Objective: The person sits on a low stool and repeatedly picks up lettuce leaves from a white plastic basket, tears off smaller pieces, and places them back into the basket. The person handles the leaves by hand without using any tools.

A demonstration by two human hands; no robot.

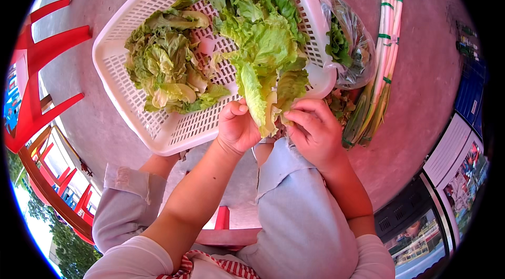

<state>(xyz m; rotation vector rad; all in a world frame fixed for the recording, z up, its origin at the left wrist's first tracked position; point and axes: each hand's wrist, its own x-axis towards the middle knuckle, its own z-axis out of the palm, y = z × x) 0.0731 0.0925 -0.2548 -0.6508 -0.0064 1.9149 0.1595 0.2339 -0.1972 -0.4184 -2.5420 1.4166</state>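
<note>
My left hand [238,126] holds the base of a light green lettuce [252,93] at the near edge of a white perforated plastic basket [189,131]. The thumb and fingers of my right hand [315,131] pinch a leaf on the lettuce's right side. Behind it, a heap of green lettuce leaves [252,6] fills the basket's right part, and where the held lettuce ends and the heap begins is hard to tell. Darker, wilted-looking lettuce leaves [165,58] are piled in the basket's left part.
Right of the basket, a clear plastic bag [353,38] of leafy greens lies beside tied green onions [388,50]. Loose leaves [340,105] lie below the bag on the concrete floor [426,93]. Red plastic chairs [59,48] stand left; a glass-fronted cabinet [414,235] is lower right.
</note>
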